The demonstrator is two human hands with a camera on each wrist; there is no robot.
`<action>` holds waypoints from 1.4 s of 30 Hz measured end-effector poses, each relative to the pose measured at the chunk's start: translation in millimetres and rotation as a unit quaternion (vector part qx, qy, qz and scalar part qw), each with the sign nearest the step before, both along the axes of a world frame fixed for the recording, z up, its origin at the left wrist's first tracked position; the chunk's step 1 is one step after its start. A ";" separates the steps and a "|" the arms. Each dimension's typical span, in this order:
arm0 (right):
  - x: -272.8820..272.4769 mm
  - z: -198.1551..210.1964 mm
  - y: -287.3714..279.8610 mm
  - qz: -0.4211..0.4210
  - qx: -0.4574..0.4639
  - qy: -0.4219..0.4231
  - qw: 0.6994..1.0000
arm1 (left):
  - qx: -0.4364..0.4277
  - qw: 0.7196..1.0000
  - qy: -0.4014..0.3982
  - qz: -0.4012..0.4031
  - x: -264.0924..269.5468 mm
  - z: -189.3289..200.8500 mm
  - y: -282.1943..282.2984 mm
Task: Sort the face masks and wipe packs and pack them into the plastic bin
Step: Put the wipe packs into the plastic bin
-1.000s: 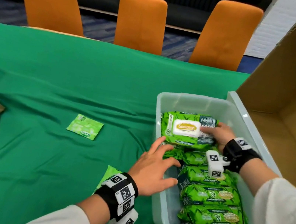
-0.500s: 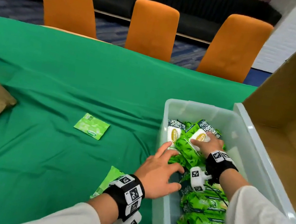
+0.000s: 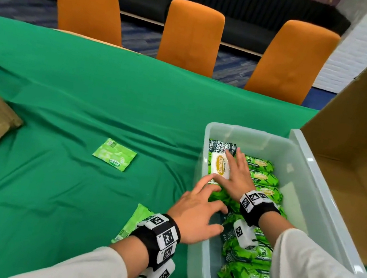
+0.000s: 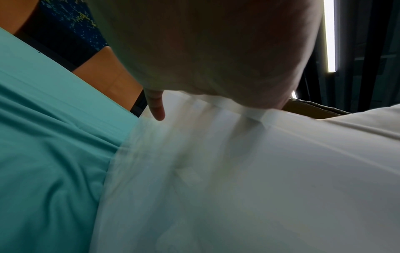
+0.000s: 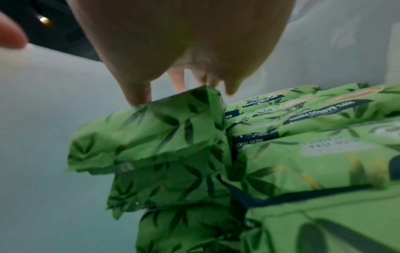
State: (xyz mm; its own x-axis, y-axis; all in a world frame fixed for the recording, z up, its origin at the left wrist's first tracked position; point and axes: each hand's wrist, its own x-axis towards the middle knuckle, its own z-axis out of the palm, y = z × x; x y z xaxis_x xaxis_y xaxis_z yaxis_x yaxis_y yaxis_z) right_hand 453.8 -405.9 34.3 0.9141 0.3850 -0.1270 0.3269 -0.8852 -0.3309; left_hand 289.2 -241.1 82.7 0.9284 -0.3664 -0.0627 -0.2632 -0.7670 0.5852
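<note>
— What sits in the translucent, smooth-walled plastic bin point(image 3: 325, 209)?

— Soft green wipe packs printed with dark leaves point(image 3: 265, 176), lined up in a row along its right side. Against the left wall lies another glossy green wipe pack with a hard white oval-labelled flip lid point(image 3: 220, 166), long side running away from the person.

— And the hands?

— The right hand point(image 3: 237, 173) lies flat on that lidded pack, fingers straight and spread, pressing down rather than gripping. From the right wrist view the fingertips point(image 5: 138, 95) touch the pack's crinkled film edge, with the bin's cloudy wall beyond. The left hand point(image 3: 196, 215) rests over the bin's near-left rim, fingers relaxed and fanned, the index reaching toward the lidded pack; it holds nothing. The left wrist view shows one finger point(image 4: 156, 107) pointing down against the bin's blurred milky wall.

— What else is on the table?

— A wrinkled green cloth point(image 3: 87, 104) covers it. A flat, pale green square sachet point(image 3: 115, 155) lies well apart from the bin, and a second flat green packet point(image 3: 134, 222) lies just beside the bin, partly under the left wrist. A large brown corrugated cardboard box point(image 3: 366, 134) stands open behind the bin's right side, and three orange padded chairs point(image 3: 191, 34) line the far edge.
</note>
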 end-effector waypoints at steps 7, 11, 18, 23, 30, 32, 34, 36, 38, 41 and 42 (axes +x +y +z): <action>3.5 -15.4 17.4 0.037 -0.073 0.038 0.996 | -0.008 1.000 -0.014 0.003 4.0 -6.8 -1.5; 23.3 -4.8 22.4 0.037 -0.107 0.080 0.990 | -0.012 1.000 -0.007 -0.004 4.8 -7.3 -1.4; 2.2 57.7 40.4 -0.061 0.089 -0.008 0.994 | -0.219 0.975 0.001 0.044 4.2 1.5 42.8; -77.2 95.3 80.7 -0.171 0.449 0.102 0.871 | -0.201 0.910 0.031 0.360 -37.1 -60.1 128.6; -166.1 55.1 153.6 -0.239 0.450 0.438 0.740 | -0.053 0.899 0.186 0.393 -86.0 -137.6 162.7; -186.3 10.7 169.2 -0.311 0.369 0.482 0.731 | -0.056 0.897 0.160 0.407 -77.0 -143.6 174.0; -203.9 -32.7 179.0 -0.385 0.328 0.488 0.711 | -0.044 0.911 0.116 0.394 -57.7 -141.6 191.9; -215.1 -72.2 181.8 -0.413 0.283 0.447 0.742 | -0.006 0.927 0.094 0.363 -33.7 -135.3 216.5; -219.1 -102.5 181.3 -0.395 0.239 0.382 0.800 | 0.051 0.940 0.101 0.323 -6.5 -128.8 244.3; -219.1 -125.0 184.9 -0.368 0.193 0.310 0.855 | 0.148 0.947 0.103 0.265 32.0 -122.1 277.6; -218.9 -123.8 189.4 -0.361 0.177 0.299 0.866 | 0.176 0.947 0.102 0.247 43.9 -122.8 285.9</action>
State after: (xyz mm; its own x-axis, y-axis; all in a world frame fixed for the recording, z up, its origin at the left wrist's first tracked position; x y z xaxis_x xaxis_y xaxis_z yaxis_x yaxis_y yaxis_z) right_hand 234.9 -216.5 -89.6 0.7445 -0.1474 -0.6512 -0.5922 -0.5961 -0.5421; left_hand 333.1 44.7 -40.1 0.9365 0.1869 -0.2966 0.2702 -0.9239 0.2709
